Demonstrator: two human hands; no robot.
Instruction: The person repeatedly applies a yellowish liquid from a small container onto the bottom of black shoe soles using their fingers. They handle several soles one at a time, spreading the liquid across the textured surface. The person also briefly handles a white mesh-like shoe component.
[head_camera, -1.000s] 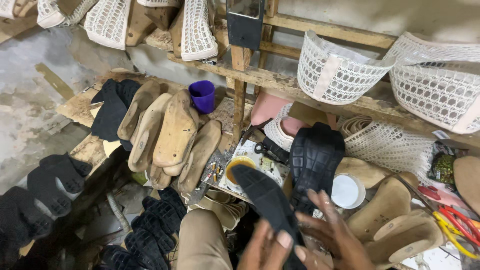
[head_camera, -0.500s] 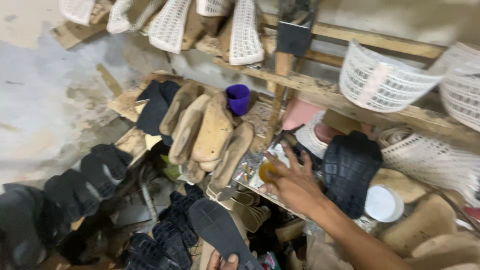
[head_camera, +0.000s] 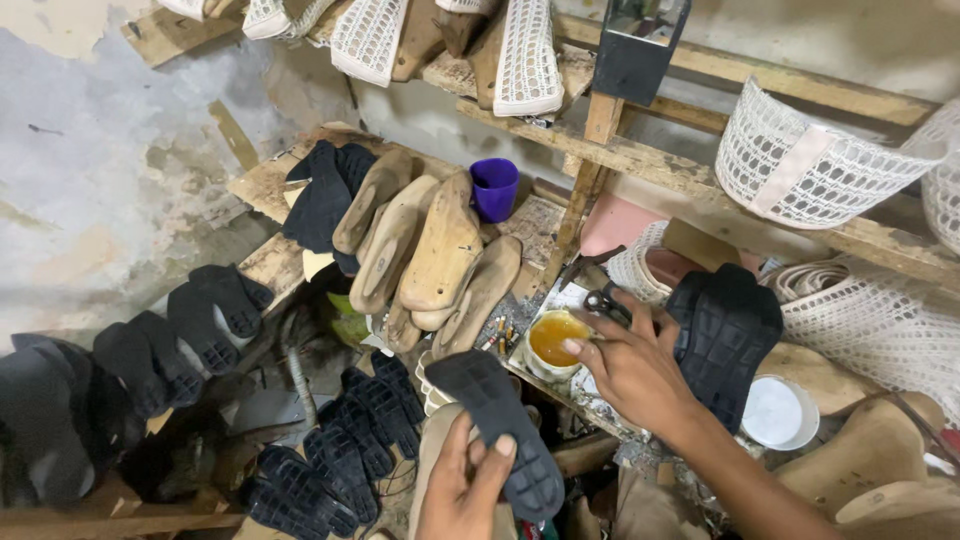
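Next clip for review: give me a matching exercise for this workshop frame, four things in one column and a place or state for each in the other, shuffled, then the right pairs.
Things:
1. dark rubber sole
2. purple cup
3. tin of yellow glue
4. white mesh upper

Places or states:
A. on the upper wooden shelf, at the right
B. held in the left hand
C. under the right hand's fingertips
D. upright behind the wooden shoe lasts

Pairs: 1-B, 2-D, 3-C, 4-A
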